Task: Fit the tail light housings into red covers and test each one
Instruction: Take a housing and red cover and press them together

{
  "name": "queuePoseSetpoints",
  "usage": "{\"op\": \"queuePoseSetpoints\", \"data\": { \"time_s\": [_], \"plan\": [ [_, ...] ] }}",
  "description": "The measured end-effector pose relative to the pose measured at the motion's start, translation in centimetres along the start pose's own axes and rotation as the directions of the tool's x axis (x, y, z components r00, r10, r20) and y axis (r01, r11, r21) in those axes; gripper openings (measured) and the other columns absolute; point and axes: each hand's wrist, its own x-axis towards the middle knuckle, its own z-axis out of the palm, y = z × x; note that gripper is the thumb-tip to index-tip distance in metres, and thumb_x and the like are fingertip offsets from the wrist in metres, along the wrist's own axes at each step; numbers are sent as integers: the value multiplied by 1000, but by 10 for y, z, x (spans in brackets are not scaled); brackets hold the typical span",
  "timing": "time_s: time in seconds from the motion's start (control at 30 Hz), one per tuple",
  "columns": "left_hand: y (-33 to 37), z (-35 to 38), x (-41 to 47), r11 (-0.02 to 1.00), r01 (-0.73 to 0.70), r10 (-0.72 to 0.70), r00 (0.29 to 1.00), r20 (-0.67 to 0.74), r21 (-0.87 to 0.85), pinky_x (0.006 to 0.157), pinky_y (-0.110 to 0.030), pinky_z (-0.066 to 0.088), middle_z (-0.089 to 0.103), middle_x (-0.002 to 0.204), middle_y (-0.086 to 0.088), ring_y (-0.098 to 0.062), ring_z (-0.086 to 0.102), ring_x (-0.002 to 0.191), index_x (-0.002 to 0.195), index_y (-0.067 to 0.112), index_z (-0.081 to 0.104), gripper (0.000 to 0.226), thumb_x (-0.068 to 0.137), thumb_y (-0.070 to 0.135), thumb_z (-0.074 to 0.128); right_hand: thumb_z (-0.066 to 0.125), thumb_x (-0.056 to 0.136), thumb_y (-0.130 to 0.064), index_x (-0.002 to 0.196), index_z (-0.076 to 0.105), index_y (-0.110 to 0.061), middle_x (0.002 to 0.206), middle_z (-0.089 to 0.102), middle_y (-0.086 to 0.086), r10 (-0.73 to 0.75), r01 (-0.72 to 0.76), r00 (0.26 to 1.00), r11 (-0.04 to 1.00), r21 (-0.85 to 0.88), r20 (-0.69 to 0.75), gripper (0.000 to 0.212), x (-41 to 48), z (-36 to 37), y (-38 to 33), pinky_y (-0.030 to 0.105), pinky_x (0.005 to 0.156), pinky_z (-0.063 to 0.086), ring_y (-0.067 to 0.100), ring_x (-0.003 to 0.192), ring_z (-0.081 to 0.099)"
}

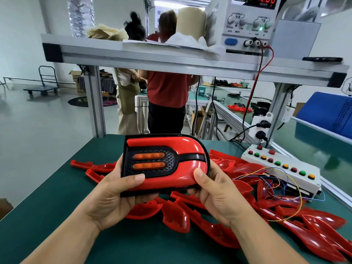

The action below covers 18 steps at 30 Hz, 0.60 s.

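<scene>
I hold an assembled tail light above the green table, its red cover facing me, with a black inset and two orange strips on its left half. My left hand grips its lower left edge, thumb laid across the front. My right hand grips its lower right corner, thumb on the red cover. Several loose red covers lie piled on the table beneath and to the right. Thin coloured wires run from behind the light towards the white test box with its row of red, green and orange buttons.
A power supply reading 12.00 stands on the aluminium shelf overhead, with red and black leads dropping to the right. Two people stand behind the bench. A socket block and a blue bin are at the right.
</scene>
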Motion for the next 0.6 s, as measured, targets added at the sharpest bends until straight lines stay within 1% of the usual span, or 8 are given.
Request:
{"op": "queuePoseSetpoints", "data": {
  "time_s": [0.07,0.17,0.23,0.3,0.33,0.4,0.47,0.6],
  "plan": [
    [0,-1,0,1000,5,-5,1000,15,6,68,-40,61,65,124,-17,-36,69,103,124,28,60,71,59,8,80,91,60,-40,110,67,-20,104,73,10,-4,4,1000,1000,-5,-16,59,1,0,1,25,67,56,20,89,71],
    [0,-1,0,999,-5,3,999,47,45,72,-41,60,64,127,-17,-39,66,107,128,32,56,76,59,8,79,91,60,-38,110,68,-21,106,72,12,18,-18,1000,1000,2,-3,57,1,0,1,28,71,57,22,91,71],
    [0,0,0,997,-14,9,998,57,79,72,-41,60,64,126,-17,-40,66,107,126,35,57,76,59,8,81,91,60,-38,115,65,-18,111,71,15,32,-32,999,999,8,-10,63,0,1,1,33,76,58,28,97,70],
    [-1,1,-1,995,-19,14,999,50,94,71,-39,59,64,126,-17,-41,67,106,124,36,57,76,58,8,82,91,62,-35,120,59,-14,115,69,18,38,-37,999,999,32,-21,70,0,1,1,36,78,58,32,102,69],
    [-1,1,-1,995,-20,16,999,45,93,70,-39,59,64,125,-17,-41,66,106,123,37,58,76,58,7,83,90,64,-33,122,58,-12,116,68,19,42,-41,999,998,44,-22,70,0,2,1,37,78,58,32,103,68],
    [-2,1,-1,996,-18,14,999,48,84,70,-40,59,64,126,-17,-42,66,108,122,38,59,75,58,6,83,85,70,-24,123,58,-12,118,68,20,59,-57,998,996,70,-23,61,-1,2,0,37,77,58,33,103,68],
    [-2,1,0,997,-9,5,998,63,72,72,-41,59,63,127,-17,-42,65,109,124,38,58,77,58,7,84,80,71,-19,121,61,-13,117,68,20,85,-82,996,992,91,-25,53,-2,1,-1,37,76,59,32,100,69],
    [-3,1,0,997,-3,-1,999,51,83,72,-43,59,63,129,-17,-41,65,110,129,37,53,82,59,9,84,76,79,-23,115,64,-17,109,71,17,124,-119,991,989,83,-55,39,-3,2,0,36,73,59,28,90,70]
  ]
}}
